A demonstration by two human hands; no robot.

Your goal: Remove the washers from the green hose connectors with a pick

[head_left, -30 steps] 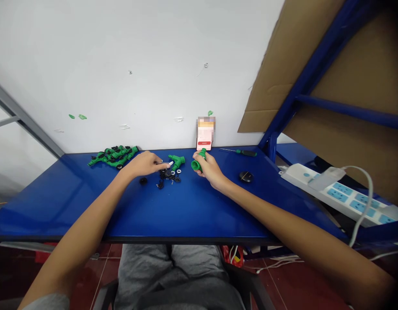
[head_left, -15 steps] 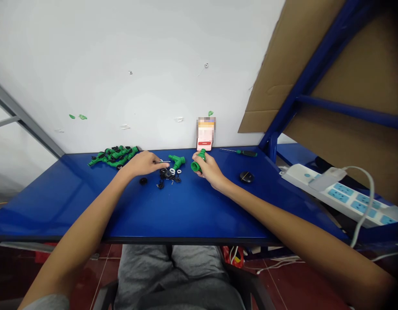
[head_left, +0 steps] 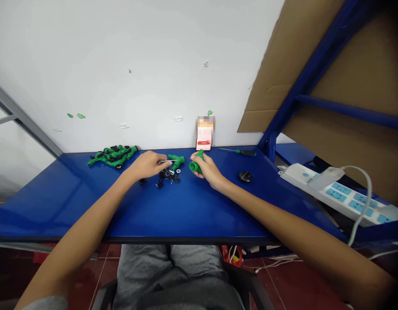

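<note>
Head view: right grip [head_left: 209, 168] closed round green pipe piece [head_left: 194, 166]; left grip [head_left: 150, 163] pinches thin metal rod [head_left: 173, 160]. Held piece probably light, stiff, smooth; best hold round middle, open end clear. Second green piece [head_left: 178, 161] between grips, on worktop [head_left: 173, 215].

Workshop: blue bench [head_left: 186, 211], screwdriver [head_left: 246, 153], green fittings [head_left: 113, 162]
</note>
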